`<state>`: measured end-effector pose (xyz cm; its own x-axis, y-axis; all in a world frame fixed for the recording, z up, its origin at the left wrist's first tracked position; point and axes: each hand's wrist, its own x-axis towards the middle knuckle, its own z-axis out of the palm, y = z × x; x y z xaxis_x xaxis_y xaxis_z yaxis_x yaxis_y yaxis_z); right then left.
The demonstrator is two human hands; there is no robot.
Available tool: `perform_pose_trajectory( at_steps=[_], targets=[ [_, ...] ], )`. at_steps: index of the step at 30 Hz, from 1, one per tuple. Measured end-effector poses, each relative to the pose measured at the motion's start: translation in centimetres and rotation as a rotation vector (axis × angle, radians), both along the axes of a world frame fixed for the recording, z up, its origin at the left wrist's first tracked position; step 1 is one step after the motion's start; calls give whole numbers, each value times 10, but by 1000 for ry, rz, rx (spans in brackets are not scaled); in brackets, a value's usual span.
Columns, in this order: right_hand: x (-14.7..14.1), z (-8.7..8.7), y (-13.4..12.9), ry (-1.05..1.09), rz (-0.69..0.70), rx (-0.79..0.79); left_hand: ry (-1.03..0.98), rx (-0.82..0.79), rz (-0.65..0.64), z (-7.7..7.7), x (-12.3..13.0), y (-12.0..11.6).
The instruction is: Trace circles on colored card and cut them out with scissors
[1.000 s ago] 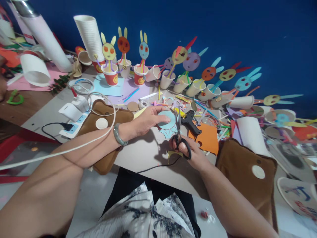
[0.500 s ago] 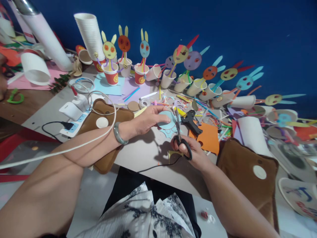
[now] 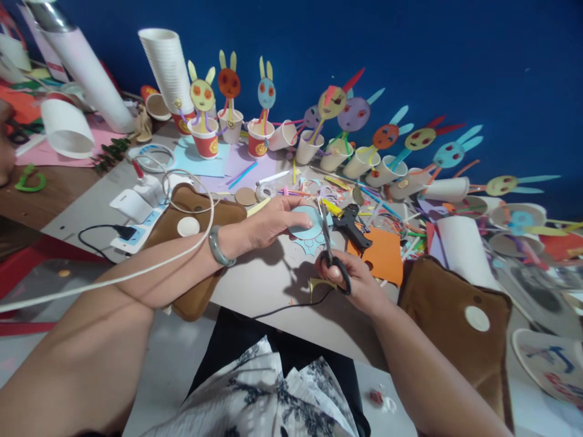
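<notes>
My left hand point(image 3: 277, 220) pinches a light blue paper disc point(image 3: 304, 223) between thumb and fingers. Black-handled scissors point(image 3: 328, 240) are in my right hand point(image 3: 353, 276), their blades upright against the disc's right edge and nearly closed. Beneath the disc lies a blue paper piece point(image 3: 310, 246) with drawn outlines. Just right of the blades rests a black glue gun point(image 3: 353, 227) with a yellow tip, partly over an orange sheet point(image 3: 382, 252). A yellow paper scrap point(image 3: 320, 290) lies below the scissors.
Paper cups holding rabbit-faced figures point(image 3: 259, 136) line the blue wall. Brown cushioned pads point(image 3: 200, 291) lie left and right. A white cable crosses my left forearm near a power strip point(image 3: 139, 227). Stacked cups point(image 3: 164, 67) stand behind. Another person's hand point(image 3: 5, 145) shows far left.
The scissor blades have closed slightly at the disc's edge, and my right hand's fingers have shifted a little. My left hand keeps its hold on the disc. The view has shifted slightly.
</notes>
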<state>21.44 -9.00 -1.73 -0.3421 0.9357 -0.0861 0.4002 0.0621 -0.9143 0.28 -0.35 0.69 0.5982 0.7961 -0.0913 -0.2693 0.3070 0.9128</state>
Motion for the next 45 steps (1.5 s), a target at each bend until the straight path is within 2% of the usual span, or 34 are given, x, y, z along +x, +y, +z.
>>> perform_pose_trajectory(
  at_steps=[22,33,40,45],
  targets=[
    [1,1,2,-20,-32,6,-20,8,1,4,2,-2],
    [2,0,0,12,-29,25,62,37,102,6,2,-2],
    [0,4,1,-33,-18,50,48,84,-7,3,1,-2],
    [0,3,0,-29,-24,53,59,79,-37,4,1,-3]
  ],
)
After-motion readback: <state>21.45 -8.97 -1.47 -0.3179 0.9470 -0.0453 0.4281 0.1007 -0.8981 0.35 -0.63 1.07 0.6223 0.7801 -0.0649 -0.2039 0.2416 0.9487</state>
